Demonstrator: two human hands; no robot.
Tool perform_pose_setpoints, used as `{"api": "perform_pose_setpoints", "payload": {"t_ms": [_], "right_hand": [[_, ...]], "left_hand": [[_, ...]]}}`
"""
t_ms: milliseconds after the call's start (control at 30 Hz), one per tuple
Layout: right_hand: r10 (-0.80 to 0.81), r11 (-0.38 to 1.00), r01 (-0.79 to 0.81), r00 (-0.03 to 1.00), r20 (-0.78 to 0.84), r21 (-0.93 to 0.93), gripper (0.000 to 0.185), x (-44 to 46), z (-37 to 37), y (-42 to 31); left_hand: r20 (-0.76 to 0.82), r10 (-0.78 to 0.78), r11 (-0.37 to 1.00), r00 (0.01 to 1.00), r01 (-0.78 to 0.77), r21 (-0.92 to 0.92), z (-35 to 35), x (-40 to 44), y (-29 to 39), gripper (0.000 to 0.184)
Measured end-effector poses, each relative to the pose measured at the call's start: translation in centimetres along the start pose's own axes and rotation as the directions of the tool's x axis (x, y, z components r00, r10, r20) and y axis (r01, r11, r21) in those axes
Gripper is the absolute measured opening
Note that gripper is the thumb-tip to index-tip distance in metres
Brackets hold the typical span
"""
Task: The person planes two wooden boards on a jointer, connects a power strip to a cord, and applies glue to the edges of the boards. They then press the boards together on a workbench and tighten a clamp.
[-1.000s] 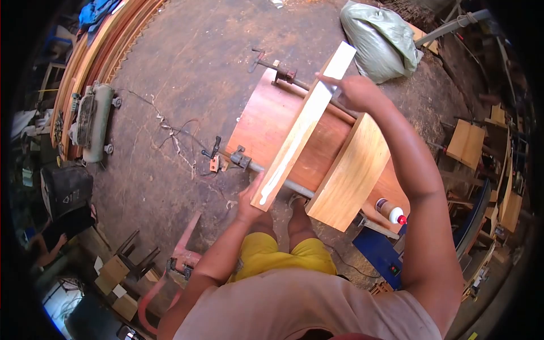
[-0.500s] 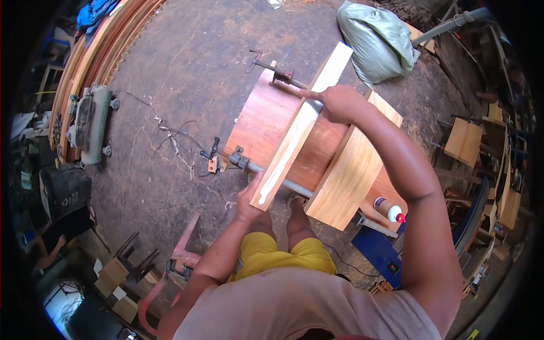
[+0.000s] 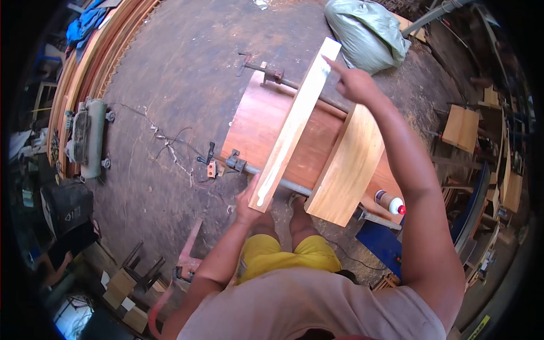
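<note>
My left hand (image 3: 247, 203) grips the near end of a long wooden board (image 3: 298, 122), held with its narrow edge facing up. White glue (image 3: 277, 164) runs along that edge, thickest near my left hand. At the far end, my right hand (image 3: 357, 85) stretches its index finger onto the edge, the other fingers curled and holding nothing. Beneath lies a reddish wooden panel (image 3: 258, 116), with a second wooden board (image 3: 347, 173) to the right. Two bar clamps (image 3: 294, 186) cross there. A glue bottle with a red cap (image 3: 390, 202) lies on its side at the right.
A pale green sack (image 3: 368, 37) sits beyond the boards. Long planks (image 3: 105, 62) and a compressor tank (image 3: 94, 139) stand at the left. A cable and a small tool (image 3: 212, 168) lie on the floor. Another person's arm (image 3: 59, 266) shows at lower left.
My right hand has slid along the board's edge toward its far end, spreading the glue there. My left hand keeps its hold on the near end.
</note>
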State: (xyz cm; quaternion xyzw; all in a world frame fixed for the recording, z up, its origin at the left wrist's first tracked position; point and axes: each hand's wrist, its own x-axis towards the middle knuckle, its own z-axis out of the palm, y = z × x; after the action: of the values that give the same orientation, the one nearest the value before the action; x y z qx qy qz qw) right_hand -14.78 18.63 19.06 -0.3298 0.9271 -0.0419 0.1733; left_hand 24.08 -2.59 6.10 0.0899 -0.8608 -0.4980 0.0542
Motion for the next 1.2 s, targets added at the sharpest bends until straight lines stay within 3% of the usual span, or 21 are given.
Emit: {"api": "perform_pose_setpoints", "payload": {"t_ms": [33, 67, 133, 300, 367, 467, 500, 600, 667, 733, 833, 867, 933, 1000, 1067, 1100, 1133, 1200], "right_hand": [[0.123, 0.99, -0.12, 0.992, -0.033, 0.076, 0.086, 0.1, 0.9, 1.9], [0.126, 0.99, -0.124, 0.991, -0.033, 0.075, 0.086, 0.0, 2.2, 3.4], [-0.006, 0.985, 0.021, 0.996, -0.086, 0.174, 0.088, -0.2, 3.3, 4.2], [-0.053, 0.966, 0.07, 0.996, -0.075, 0.248, 0.084, -5.5, 8.6, -0.5], [-0.291, 0.919, 0.327, 0.939, -0.182, 0.221, 0.083, -7.7, 9.2, -2.4], [-0.254, 0.913, 0.322, 0.93, -0.267, 0.253, 0.08, -7.4, 8.9, -2.3], [-0.154, 0.923, 0.235, 0.951, -0.267, 0.305, 0.077, -6.6, 8.6, -2.1], [-0.075, 0.95, 0.162, 0.949, -0.306, 0.269, 0.074, -4.6, 8.7, -1.6], [-0.125, 0.951, 0.207, 0.936, -0.328, 0.228, 0.074, -5.4, 10.2, -2.4], [-0.336, 0.903, 0.402, 0.88, -0.335, 0.153, 0.073, -8.0, 11.3, -4.4], [-0.357, 0.868, 0.411, 0.907, -0.222, 0.281, 0.079, -9.9, 10.1, -6.0], [-0.371, 0.861, 0.423, 0.902, -0.221, 0.283, 0.079, -9.4, 10.1, -5.7], [-0.169, 0.926, 0.249, 0.945, -0.28, 0.285, 0.079, -7.4, 9.9, -5.2], [-0.238, 0.902, 0.322, 0.927, -0.289, 0.289, 0.079, -8.0, 10.9, -6.0], [-0.352, 0.886, 0.398, 0.912, -0.212, 0.237, 0.08, -9.8, 12.5, -7.3], [-0.383, 0.831, 0.453, 0.887, -0.259, 0.323, 0.075, -10.8, 12.5, -8.1], [-0.379, 0.83, 0.446, 0.891, -0.249, 0.334, 0.075, -11.3, 12.3, -8.5], [-0.325, 0.823, 0.4, 0.914, -0.244, 0.402, 0.072, -10.8, 12.4, -7.9]], "left_hand": [[-0.008, 0.02, 1.0, 1.0, -0.02, 0.003, 0.0, 0.0, 0.1, 0.083], [-0.021, 0.042, 0.999, 0.999, -0.042, 0.008, 0.0, 0.1, 0.1, 0.085], [0.01, 0.052, 0.997, 0.999, -0.052, 0.052, -0.2, 0.2, -0.2, 0.088], [0.085, 0.043, 0.996, 0.995, -0.05, 0.076, -0.9, 0.3, 0.0, 0.093], [0.087, 0.038, 0.994, 0.995, -0.047, 0.101, -0.9, 0.4, 0.0, 0.093], [0.063, 0.042, 0.993, 0.997, -0.049, 0.105, -0.6, 0.1, -0.3, 0.093], [0.064, 0.04, 0.993, 0.997, -0.047, 0.11, -0.6, 0.0, -0.2, 0.093], [0.036, 0.039, 0.991, 0.999, -0.044, 0.13, -0.4, -0.1, 0.0, 0.092], [0.025, 0.052, 0.991, 0.998, -0.054, 0.125, -0.5, 0.1, 0.0, 0.089], [0.018, 0.023, 0.993, 1.0, -0.025, 0.117, -0.4, 0.0, 0.2, 0.088], [0.014, -0.032, 0.996, 0.999, 0.03, 0.08, -0.2, -0.2, -0.1, 0.088], [0.023, -0.056, 0.997, 0.998, 0.055, 0.053, -0.2, -0.3, -0.2, 0.089], [-0.014, -0.061, 0.997, 0.998, 0.061, 0.041, -0.3, -0.4, 0.3, 0.09], [-0.047, -0.055, 0.998, 0.997, 0.056, 0.026, -0.3, -0.2, 0.6, 0.091], [0.034, -0.228, 0.974, 0.973, 0.228, 0.015, 0.1, -0.9, 0.1, 0.094], [-0.006, -0.173, 0.985, 0.985, 0.173, 0.023, 0.2, -1.2, -0.1, 0.096], [0.076, -0.283, 0.959, 0.956, 0.284, -0.006, -0.6, -1.4, 1.3, 0.096], [0.033, -0.508, 0.862, 0.861, 0.507, 0.026, -0.6, -3.2, 2.2, 0.101]]}}
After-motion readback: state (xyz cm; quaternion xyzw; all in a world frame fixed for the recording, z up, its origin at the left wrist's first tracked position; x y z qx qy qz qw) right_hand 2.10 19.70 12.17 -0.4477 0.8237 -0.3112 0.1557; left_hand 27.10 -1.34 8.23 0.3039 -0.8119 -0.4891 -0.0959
